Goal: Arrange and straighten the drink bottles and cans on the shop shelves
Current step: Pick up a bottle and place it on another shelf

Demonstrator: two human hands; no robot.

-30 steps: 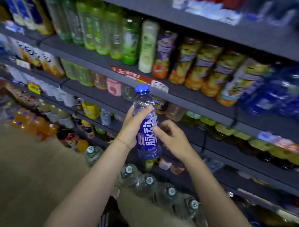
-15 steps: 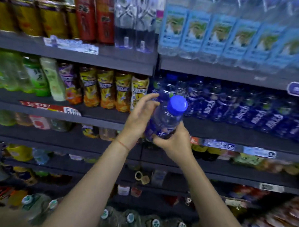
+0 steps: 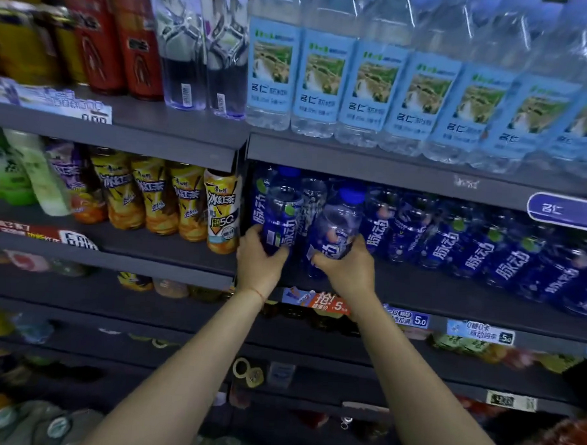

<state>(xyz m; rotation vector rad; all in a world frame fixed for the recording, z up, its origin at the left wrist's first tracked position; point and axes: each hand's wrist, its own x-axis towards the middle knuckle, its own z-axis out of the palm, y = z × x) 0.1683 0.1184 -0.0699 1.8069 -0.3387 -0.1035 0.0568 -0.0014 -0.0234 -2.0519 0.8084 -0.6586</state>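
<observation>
Left hand: the left hand (image 3: 258, 259) is at the centre of the frame, with fingers curled around the lower part of a blue bottle (image 3: 280, 218) at the left end of the blue row; this bottle stands upright.
Right hand: the right hand (image 3: 345, 266) is just right of the left one and grips a second blue bottle (image 3: 335, 229) low on its body; this one has a blue cap and tilts with its top toward the right.
Two bottles: they are side by side, close together, at the front edge of the middle shelf (image 3: 450, 293); whether the tilted one touches the shelf cannot be told.
Blue row: more blue bottles (image 3: 479, 250) of the same kind fill the shelf toward the right of the frame.
Left of the hands: iced tea bottles (image 3: 188, 201) with yellow labels stand in a row, and the nearest one is just beside the left hand's bottle.
Upper shelf: water bottles (image 3: 372, 88) with pale blue labels are in the upper right; red cans (image 3: 125, 36) are in the upper left.
Shelf edge: price tags (image 3: 412, 319) are below the right wrist.
Wrist: a thin red string (image 3: 254, 292) is on the left wrist.
</observation>
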